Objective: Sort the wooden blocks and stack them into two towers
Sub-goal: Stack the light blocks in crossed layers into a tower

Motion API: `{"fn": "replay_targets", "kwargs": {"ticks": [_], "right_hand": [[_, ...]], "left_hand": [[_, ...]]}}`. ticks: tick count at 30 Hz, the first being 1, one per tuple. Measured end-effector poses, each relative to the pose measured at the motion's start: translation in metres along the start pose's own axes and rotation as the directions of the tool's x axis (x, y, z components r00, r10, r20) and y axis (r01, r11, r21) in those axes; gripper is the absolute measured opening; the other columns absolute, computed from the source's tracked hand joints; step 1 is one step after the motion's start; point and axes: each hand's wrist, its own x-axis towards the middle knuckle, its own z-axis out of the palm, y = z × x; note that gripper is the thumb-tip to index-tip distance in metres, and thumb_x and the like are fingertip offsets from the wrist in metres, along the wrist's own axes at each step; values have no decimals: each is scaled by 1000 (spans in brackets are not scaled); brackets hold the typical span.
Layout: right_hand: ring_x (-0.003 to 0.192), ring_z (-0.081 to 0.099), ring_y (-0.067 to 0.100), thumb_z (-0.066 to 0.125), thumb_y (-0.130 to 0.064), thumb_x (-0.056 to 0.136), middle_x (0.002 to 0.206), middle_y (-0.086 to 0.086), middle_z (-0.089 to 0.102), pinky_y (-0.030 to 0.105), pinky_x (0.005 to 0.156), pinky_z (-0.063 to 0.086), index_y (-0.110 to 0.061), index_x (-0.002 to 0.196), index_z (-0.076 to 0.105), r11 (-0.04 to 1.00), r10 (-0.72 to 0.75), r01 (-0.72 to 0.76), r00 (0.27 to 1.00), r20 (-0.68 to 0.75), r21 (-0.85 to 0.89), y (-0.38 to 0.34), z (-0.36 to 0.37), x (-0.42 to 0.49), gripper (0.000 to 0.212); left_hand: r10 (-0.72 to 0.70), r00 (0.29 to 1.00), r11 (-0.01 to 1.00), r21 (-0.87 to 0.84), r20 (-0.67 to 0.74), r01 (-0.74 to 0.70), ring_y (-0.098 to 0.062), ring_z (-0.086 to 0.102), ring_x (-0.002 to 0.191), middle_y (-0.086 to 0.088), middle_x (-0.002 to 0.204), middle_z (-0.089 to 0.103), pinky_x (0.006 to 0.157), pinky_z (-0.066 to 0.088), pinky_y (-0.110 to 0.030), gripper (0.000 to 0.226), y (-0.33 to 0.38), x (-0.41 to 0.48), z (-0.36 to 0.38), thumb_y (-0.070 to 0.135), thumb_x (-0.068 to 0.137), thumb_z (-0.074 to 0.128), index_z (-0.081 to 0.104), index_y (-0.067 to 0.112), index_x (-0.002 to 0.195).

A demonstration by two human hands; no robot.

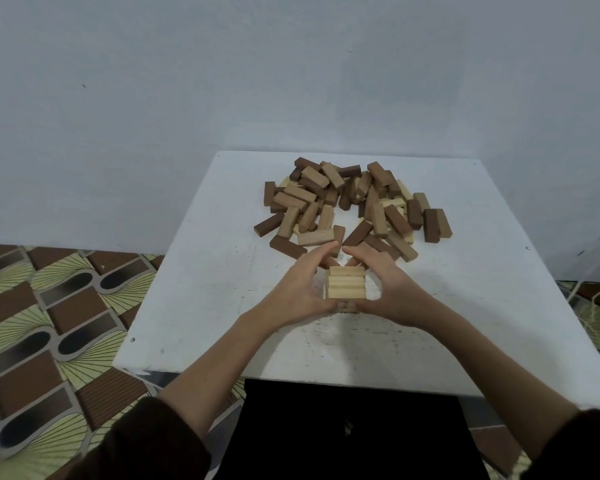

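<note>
One low pale stack [346, 282] is all you've got so far, both your left hand [305, 287] and right hand [387, 284] cupped round it on the table [222, 306], while the mixed pile [354, 202] behind sits unsorted, no second tower yet.

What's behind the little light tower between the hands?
A messy pile of brown and pale blocks lies behind the tower on the white table. The left hand and right hand hide the tower's sides and base.
</note>
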Motion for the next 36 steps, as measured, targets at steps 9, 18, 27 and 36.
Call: {"fn": "replay_targets", "kwargs": {"ticks": [9,18,27,36], "right_hand": [[113,35,-5,83,-19,68,123,-7,39,13,96,32,-30,140,22,970,174,-177,984,31,166,0,4,-8,95],[138,19,16,56,-68,63,150,-1,21,45,114,23,-20,148,15,887,386,-331,914,-123,323,-17,39,-23,106],[134,8,-3,41,-68,75,146,-15,13,33,114,13,-14,151,4,934,322,-290,936,-140,210,-14,48,-25,100],[137,9,4,35,-63,79,155,-4,13,34,115,15,-14,151,3,944,307,-283,943,-132,171,-10,51,-24,93]], "left_hand": [[-113,994,972,-210,-3,110,-1,40,126,7,131,45,89,34,-1,102,-5,-6,6,24,65,84,24,27,147],[-124,986,988,-100,-110,113,-15,28,132,32,119,16,105,39,-48,92,-1,-20,40,29,71,69,11,37,142],[-83,986,996,6,-144,85,-20,12,143,-5,153,13,114,24,-49,103,0,-25,44,31,74,67,0,12,149],[-78,988,995,48,-131,85,-22,8,145,-6,156,10,114,21,-50,100,1,-25,43,32,75,62,-1,11,150]]}}
